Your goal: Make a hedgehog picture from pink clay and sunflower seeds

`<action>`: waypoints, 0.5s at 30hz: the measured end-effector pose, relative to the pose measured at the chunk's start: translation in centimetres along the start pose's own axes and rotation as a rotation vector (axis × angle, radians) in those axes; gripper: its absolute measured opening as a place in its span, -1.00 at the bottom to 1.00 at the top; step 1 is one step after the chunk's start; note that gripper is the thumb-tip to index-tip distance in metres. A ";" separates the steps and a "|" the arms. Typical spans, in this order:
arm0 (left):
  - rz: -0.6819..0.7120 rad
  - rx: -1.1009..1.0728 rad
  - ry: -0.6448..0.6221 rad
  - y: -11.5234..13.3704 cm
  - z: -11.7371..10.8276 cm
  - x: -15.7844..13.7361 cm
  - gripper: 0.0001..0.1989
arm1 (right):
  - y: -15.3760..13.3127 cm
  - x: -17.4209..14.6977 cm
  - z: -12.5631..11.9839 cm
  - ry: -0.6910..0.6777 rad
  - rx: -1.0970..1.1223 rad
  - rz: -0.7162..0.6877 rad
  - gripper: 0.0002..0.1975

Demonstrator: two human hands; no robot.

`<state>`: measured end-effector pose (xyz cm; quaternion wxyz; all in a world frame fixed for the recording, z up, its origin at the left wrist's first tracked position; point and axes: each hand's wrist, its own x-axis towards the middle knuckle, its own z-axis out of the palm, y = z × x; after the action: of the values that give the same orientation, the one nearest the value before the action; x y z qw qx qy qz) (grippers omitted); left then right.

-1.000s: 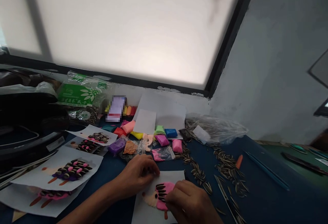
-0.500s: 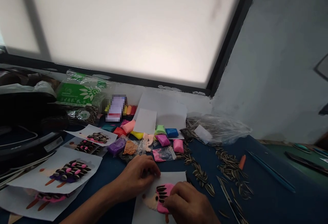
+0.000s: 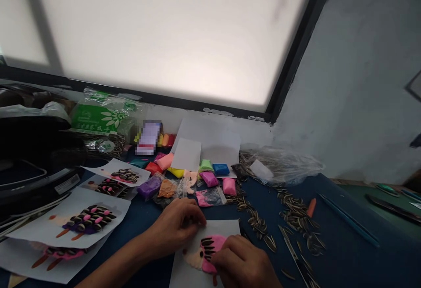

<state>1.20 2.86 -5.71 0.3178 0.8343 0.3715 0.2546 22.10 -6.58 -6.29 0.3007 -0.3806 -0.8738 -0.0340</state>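
A white paper sheet (image 3: 226, 227) lies on the dark blue table (image 3: 338, 257) in front of me. On it sits a pink clay hedgehog (image 3: 210, 247) with striped sunflower seeds stuck in its back and a pale face. My left hand (image 3: 176, 225) rests on the sheet's upper left corner, fingers curled, pinning it down. My right hand (image 3: 243, 264) lies over the figure's right side, fingertips pressed at the seeds; whether it pinches a seed is hidden.
Small bags of coloured clay (image 3: 194, 178) lie behind the sheet. Loose sunflower seeds (image 3: 289, 213) spread to the right, beside an orange tool (image 3: 310, 207) and a clear plastic bag (image 3: 283, 163). Finished seed hedgehogs on paper (image 3: 85, 220) lie at left, near a black case (image 3: 29, 156).
The view has drifted slightly. Both hands stay in nearly the same place on the sheet and the pink figure.
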 end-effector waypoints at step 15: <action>0.021 0.009 0.009 -0.1 0.0 0.2 -0.77 | -0.1 0.0 0.2 -0.025 -0.036 -0.029 -0.81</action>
<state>1.28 3.02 -5.77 0.3099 0.8385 0.3650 0.2601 21.94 -6.55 -6.48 0.2823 -0.3737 -0.8822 -0.0490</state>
